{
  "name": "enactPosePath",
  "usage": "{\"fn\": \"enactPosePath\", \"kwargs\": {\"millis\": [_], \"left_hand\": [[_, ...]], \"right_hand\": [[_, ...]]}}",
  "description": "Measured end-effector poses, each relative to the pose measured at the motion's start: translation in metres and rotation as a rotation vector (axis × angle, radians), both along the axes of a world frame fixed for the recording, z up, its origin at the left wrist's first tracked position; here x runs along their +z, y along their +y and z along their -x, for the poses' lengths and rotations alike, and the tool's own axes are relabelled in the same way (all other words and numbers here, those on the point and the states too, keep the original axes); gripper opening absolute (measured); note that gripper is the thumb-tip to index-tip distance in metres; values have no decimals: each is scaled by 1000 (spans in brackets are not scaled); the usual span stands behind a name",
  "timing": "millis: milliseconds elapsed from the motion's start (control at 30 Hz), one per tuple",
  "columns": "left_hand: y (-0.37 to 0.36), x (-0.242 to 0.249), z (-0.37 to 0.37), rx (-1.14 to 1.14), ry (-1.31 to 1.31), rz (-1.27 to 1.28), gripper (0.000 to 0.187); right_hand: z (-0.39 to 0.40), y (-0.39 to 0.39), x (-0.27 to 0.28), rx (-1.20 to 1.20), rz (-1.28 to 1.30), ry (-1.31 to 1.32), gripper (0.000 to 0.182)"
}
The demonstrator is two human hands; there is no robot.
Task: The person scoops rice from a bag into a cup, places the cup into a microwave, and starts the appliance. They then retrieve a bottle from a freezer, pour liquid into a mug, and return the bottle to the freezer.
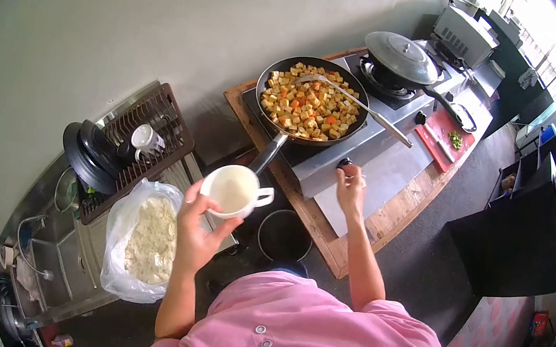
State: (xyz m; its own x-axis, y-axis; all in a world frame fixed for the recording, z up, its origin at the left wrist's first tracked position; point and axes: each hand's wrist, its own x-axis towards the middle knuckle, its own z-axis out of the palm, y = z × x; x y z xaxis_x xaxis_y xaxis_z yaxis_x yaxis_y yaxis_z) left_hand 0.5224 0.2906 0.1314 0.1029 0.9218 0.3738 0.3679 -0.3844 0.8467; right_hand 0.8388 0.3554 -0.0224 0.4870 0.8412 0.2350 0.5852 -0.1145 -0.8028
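Observation:
My left hand (195,236) is closed round a white mug (232,192), thumb and fingers gripping its side, with the handle pointing right. The mug's mouth faces up toward me. At the stove's front, my right hand (352,194) has its fingers pinched on a black stove knob (344,162). Above it on the gas stove (324,169) sits a frying pan (269,154) full of browned cubes (307,111) with orange pieces among them. A metal turner (391,128) lies in the pan, its handle sticking out over the right rim.
A lidded wok (403,58) stands on the far burner. A red cutting board (444,164) holds a knife (440,144) and chopped greens (455,138). On the left are a brown dish rack (171,117), a sink (54,270) and a plastic bag (118,244) of pale, crumbly food. A dark bucket (285,236) stands below.

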Motion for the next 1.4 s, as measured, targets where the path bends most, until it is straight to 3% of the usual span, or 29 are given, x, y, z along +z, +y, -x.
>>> {"fn": "enactPosePath", "kwargs": {"millis": [67,233,533,733,933,1400], "left_hand": [[-12,-2,21,98,16,-32,34],[-56,10,71,300,51,25,32],[-107,2,106,702,41,36,31],[-109,0,112,689,54,54,30],[-107,1,111,683,60,45,29],[-106,2,108,677,44,41,28]], "right_hand": [[-35,15,-55,-144,-130,-227,27],[-47,24,-55,-71,66,-160,22],[-54,35,-75,-178,44,-53,26],[-57,33,-76,-169,71,-57,29],[-57,30,-70,-154,105,185,29],[-57,33,-71,-110,26,73,20]]}}
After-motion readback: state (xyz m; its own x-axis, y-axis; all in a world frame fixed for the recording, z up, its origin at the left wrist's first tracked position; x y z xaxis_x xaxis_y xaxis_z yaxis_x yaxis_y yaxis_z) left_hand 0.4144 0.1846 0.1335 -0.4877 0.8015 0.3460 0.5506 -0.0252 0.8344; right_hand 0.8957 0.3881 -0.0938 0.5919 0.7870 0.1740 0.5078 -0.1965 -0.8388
